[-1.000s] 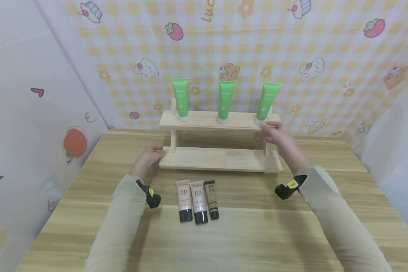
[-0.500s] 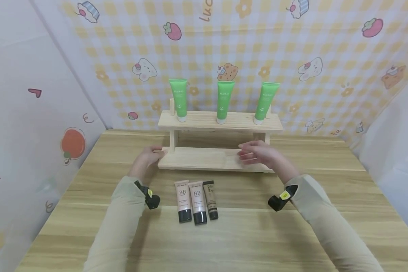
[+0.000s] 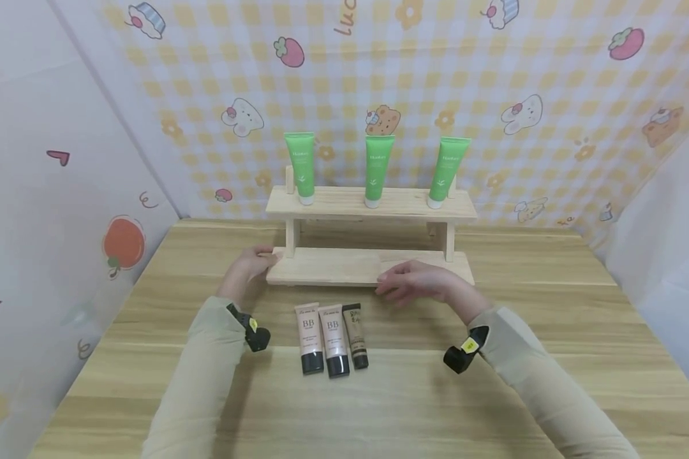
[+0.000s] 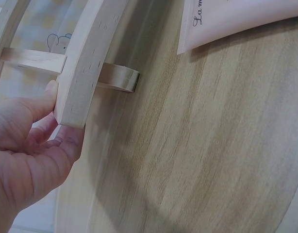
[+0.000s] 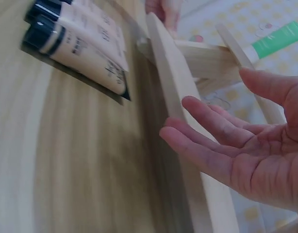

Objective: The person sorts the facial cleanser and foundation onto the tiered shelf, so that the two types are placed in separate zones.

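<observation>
A two-tier wooden display shelf (image 3: 333,264) stands on the table. My left hand (image 3: 251,262) grips the left end of its lower board; in the left wrist view the thumb (image 4: 46,99) lies on one face and the fingers curl round the other. Three green tubes (image 3: 376,172) stand on their white caps along the upper board. My right hand (image 3: 416,284) hovers at the front edge of the lower board, holding nothing, its fingers loosely spread in the right wrist view. Left of it lie two pink BB cream tubes (image 3: 334,338) and a narrower beige tube (image 3: 356,335), black caps toward me.
The wood-grain table (image 3: 413,408) spreads in front of the shelf. Behind it hangs a yellow-checked cloth (image 3: 333,83) with cartoon prints. A white printed sheet (image 3: 46,255) closes the left side, and pale fabric (image 3: 672,255) hangs at the right.
My right hand has left the base of the right green tube and come down and left, past the lower board to its front edge. The left hand keeps its grip on the shelf.
</observation>
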`<state>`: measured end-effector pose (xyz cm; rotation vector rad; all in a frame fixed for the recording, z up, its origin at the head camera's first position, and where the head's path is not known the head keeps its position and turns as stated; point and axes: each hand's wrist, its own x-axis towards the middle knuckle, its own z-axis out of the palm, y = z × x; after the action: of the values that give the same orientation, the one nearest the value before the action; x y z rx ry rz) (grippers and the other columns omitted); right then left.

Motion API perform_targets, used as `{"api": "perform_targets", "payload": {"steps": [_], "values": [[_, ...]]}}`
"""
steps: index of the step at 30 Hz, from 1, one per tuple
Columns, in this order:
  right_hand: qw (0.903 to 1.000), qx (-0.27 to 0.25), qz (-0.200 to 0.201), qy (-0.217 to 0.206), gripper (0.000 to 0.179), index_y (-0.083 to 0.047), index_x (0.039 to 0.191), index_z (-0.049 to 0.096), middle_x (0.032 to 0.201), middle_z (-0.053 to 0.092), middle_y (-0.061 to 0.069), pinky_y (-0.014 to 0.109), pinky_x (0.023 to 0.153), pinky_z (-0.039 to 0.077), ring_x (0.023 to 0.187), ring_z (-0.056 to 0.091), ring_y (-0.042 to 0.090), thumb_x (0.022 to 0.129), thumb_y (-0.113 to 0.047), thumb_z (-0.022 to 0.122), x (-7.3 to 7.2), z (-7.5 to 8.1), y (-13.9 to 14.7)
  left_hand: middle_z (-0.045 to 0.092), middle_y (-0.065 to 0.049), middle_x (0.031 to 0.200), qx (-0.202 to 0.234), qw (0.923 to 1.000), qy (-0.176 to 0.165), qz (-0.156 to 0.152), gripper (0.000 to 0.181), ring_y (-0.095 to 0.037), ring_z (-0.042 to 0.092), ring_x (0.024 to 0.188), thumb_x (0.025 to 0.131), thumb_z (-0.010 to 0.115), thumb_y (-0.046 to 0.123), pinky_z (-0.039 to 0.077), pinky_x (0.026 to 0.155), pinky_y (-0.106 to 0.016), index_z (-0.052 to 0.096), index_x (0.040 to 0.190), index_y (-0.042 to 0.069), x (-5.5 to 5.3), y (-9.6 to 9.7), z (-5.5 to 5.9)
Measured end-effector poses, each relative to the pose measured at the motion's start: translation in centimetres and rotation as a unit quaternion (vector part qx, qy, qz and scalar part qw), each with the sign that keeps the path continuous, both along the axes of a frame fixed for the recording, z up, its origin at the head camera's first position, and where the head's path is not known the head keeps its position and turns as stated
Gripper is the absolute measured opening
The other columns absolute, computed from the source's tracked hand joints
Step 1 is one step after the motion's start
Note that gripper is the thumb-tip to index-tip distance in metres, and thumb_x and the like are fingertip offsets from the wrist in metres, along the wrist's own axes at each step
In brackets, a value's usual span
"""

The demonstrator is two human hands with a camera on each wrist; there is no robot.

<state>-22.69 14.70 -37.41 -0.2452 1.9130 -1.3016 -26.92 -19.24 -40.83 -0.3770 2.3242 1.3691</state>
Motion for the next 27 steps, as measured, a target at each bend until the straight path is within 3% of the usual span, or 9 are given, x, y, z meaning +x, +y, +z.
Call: {"api": "perform_targets", "payload": {"steps": [4,13,21,27], "values": [[0.9995,0.024,0.021,0.002,0.053,0.007,0.128,0.044,0.127,0.053,0.023,0.038,0.087,0.052,0.111,0.056,0.035,0.092,-0.031,0.051,0.6,-0.5,-0.9,0.038,-0.025,0.139,0.000,1.0000,-0.001,0.003,0.053,-0.034,0.042,0.126,0.096,0.046,0.025,0.032,0.108,-0.041,0.029,0.141,0.002,0.0,0.1,0.1],[0.9992,0.029,0.025,-0.012,0.044,0.006,0.122,0.050,0.118,0.059,0.023,0.037,0.078,0.055,0.098,0.064,0.032,0.090,-0.023,0.056,1.6,-2.5,-2.4,0.039,-0.025,0.138,-0.003,1.0000,0.000,-0.003,0.054,-0.034,0.043,0.125,0.096,0.045,0.026,0.033,0.107,-0.041,0.029,0.141,0.002,0.1,0.0,0.0],[0.9953,0.062,-0.075,0.001,0.056,0.011,0.128,0.041,0.116,0.056,0.025,0.033,0.072,0.056,0.086,0.065,0.026,0.082,-0.011,0.065,2.7,-4.2,-4.6,0.042,-0.027,0.136,0.002,0.9999,0.013,-0.003,0.054,-0.033,0.047,0.120,0.096,0.046,0.024,0.038,0.104,-0.038,0.030,0.140,-0.001,0.1,0.0,0.0],[0.9863,0.129,-0.077,0.068,0.070,0.009,0.129,0.039,0.093,0.058,0.013,0.026,0.064,0.056,0.072,0.062,0.017,0.074,-0.016,0.075,3.8,-4.5,-6.1,0.040,-0.028,0.137,0.005,0.9998,0.017,-0.006,0.053,-0.034,0.045,0.122,0.096,0.046,0.023,0.037,0.105,-0.038,0.030,0.139,-0.003,0.1,0.0,0.0]]}}
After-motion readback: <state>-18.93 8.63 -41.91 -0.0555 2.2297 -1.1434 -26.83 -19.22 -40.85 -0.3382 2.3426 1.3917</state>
